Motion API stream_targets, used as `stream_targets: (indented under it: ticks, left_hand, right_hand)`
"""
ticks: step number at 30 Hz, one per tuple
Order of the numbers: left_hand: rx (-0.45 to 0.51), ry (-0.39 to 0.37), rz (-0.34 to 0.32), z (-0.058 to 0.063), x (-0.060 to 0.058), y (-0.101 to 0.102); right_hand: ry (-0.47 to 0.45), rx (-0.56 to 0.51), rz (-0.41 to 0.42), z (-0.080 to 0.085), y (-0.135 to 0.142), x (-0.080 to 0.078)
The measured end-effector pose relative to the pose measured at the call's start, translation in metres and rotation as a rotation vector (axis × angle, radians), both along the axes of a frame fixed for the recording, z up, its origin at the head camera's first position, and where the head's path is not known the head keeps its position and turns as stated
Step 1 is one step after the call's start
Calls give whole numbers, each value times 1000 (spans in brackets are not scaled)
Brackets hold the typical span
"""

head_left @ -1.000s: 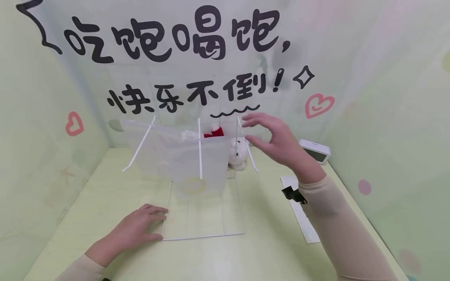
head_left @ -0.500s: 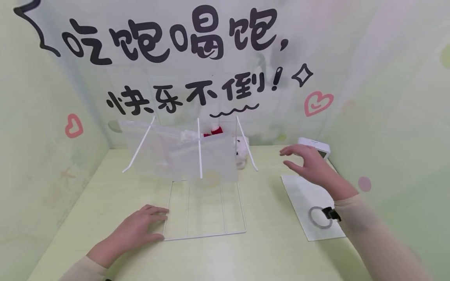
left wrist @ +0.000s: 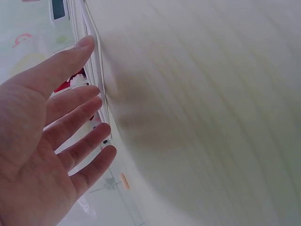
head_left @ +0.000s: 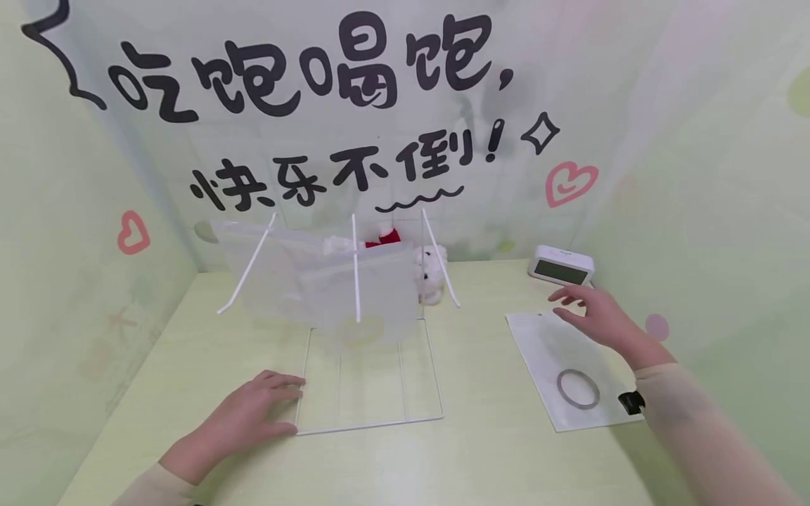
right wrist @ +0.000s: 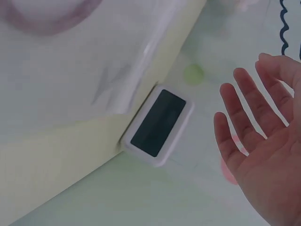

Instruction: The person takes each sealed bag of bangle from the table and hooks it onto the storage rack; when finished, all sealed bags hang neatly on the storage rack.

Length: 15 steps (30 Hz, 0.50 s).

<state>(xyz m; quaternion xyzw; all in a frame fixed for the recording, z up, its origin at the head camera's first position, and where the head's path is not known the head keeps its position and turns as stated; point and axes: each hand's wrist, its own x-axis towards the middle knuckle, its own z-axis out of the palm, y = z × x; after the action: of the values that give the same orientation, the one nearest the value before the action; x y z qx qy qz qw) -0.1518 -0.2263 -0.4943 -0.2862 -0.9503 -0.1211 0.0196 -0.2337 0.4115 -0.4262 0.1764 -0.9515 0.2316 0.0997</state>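
My fingers are spread: left hand (head_left: 247,413) perhaps steadies the rack (head_left: 356,281), right hand (head_left: 598,318) hovers near right edge of the desk (head_left: 487,422).

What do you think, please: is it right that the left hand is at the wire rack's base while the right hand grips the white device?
Not quite: the right hand grips nothing; the right wrist view shows it apart from the white device. The left hand is at the wire rack's base.
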Motion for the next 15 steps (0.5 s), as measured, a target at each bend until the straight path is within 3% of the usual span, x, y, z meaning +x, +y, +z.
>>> stream_targets:
  ticks: [7,15]
  left_hand:
    - [1,-2,3,-2,1,2]
    - [-6,7,-3,1,0,1]
  right_hand:
    - [-70,36,-19,-24,28,-8]
    - [-123,94,-20,-40,52,-25]
